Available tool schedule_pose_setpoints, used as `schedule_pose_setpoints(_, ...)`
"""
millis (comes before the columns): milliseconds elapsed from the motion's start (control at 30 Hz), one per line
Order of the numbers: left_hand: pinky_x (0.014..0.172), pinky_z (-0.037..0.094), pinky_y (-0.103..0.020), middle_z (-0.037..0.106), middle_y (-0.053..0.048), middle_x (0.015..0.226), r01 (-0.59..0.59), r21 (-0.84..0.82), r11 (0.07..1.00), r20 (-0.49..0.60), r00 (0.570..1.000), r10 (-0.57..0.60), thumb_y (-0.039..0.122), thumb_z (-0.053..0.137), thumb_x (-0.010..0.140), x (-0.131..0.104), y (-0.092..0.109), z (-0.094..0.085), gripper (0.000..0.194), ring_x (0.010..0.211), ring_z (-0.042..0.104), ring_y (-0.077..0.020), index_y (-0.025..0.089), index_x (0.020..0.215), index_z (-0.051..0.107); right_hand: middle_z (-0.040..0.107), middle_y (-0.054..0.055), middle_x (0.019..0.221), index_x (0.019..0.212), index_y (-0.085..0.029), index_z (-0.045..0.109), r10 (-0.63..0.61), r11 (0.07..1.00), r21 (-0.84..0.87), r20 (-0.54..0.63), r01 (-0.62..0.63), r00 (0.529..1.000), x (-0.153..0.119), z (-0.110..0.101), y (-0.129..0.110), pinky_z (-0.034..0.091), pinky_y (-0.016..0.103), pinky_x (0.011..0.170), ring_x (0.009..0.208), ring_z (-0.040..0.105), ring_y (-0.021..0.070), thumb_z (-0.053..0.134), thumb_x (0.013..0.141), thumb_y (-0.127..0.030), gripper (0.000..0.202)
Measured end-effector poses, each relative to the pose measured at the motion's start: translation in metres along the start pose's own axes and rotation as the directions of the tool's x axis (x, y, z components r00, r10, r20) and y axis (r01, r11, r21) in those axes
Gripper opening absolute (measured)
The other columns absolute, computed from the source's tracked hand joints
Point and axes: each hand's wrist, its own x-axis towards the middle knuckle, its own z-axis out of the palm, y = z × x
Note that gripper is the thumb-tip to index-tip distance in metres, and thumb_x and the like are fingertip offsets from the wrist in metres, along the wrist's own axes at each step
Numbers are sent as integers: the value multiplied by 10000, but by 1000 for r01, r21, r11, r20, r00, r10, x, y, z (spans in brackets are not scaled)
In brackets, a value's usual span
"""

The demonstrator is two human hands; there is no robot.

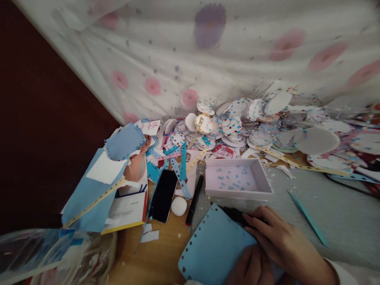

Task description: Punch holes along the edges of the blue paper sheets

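A sheet of blue paper (218,241) with small holes punched along its left and upper edges lies near the bottom centre. My left hand (252,265) holds its lower right part, fingers curled. My right hand (282,237) is closed round a dark tool (233,215) at the sheet's upper right edge; the tool's tip is near the top corner. Just beyond stands a white open box (239,194) with small blue paper pieces on its bottom.
A black phone (163,196), a round white object (179,206) and a black marker (195,200) lie left of the box. A teal pen-like object (307,217) lies right. Decorated paper discs pile up behind; a plastic-lined bin (101,257) is lower left.
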Motion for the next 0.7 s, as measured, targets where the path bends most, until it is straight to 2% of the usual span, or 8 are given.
schedule_pose_setpoints(167,613,661,-452,778,-198,1002,97,40,995,-41,995,-95,557,380,1008,4,8,1,623,864,739,-330,95,1245,724,665,78,867,1068,-204,705,8,1000,-19,14,-8,1000,0,3,-2,629,276,615,719,707,182,363,1061,-353,374)
schedule_pose_setpoints(233,583,655,-465,781,-195,974,137,44,990,-89,987,-133,564,396,1001,8,12,1,604,864,738,-338,117,1212,743,661,84,880,1081,-204,700,12,999,-31,15,-12,1000,0,4,-3,630,288,625,737,706,190,371,1058,-353,362)
schedule_pose_setpoints(367,550,646,-431,784,-186,949,198,42,979,-164,968,-189,569,371,1014,16,9,-10,606,832,745,-317,130,1110,778,664,92,904,1086,-207,692,16,998,-53,9,-15,1000,1,8,-3,633,326,632,764,705,216,397,1048,-348,329)
schedule_pose_setpoints(467,628,654,-397,776,-179,1039,152,-49,987,-86,984,-156,458,372,1040,17,1,-19,520,906,737,-296,115,1196,730,669,79,896,1073,-215,677,15,999,-50,-10,-15,1000,0,5,-3,628,319,615,746,707,211,377,1054,-349,329)
schedule_pose_setpoints(567,777,643,-406,740,-173,1169,109,-181,977,-21,993,-115,303,369,1037,12,-9,-25,435,1029,705,-290,112,1322,637,676,63,881,1102,-217,648,14,999,-42,-53,-17,999,-11,-9,0,623,295,605,725,717,195,360,1061,-369,328)
schedule_pose_setpoints(633,870,616,-445,700,-203,1244,62,-215,975,-30,997,-70,320,411,1014,9,-15,-34,466,1126,666,-320,79,1381,567,691,59,895,1127,-233,627,30,999,-28,-96,-33,995,-27,-23,3,628,282,627,747,735,193,395,1052,-389,290)
schedule_pose_setpoints(700,935,586,-480,662,-240,1291,-33,-239,971,-73,997,16,413,469,980,10,-21,-53,589,1202,623,-357,27,1424,493,711,64,946,1140,-268,613,95,995,-9,-131,-97,987,-50,-36,10,635,274,682,801,752,200,448,1032,-412,245)
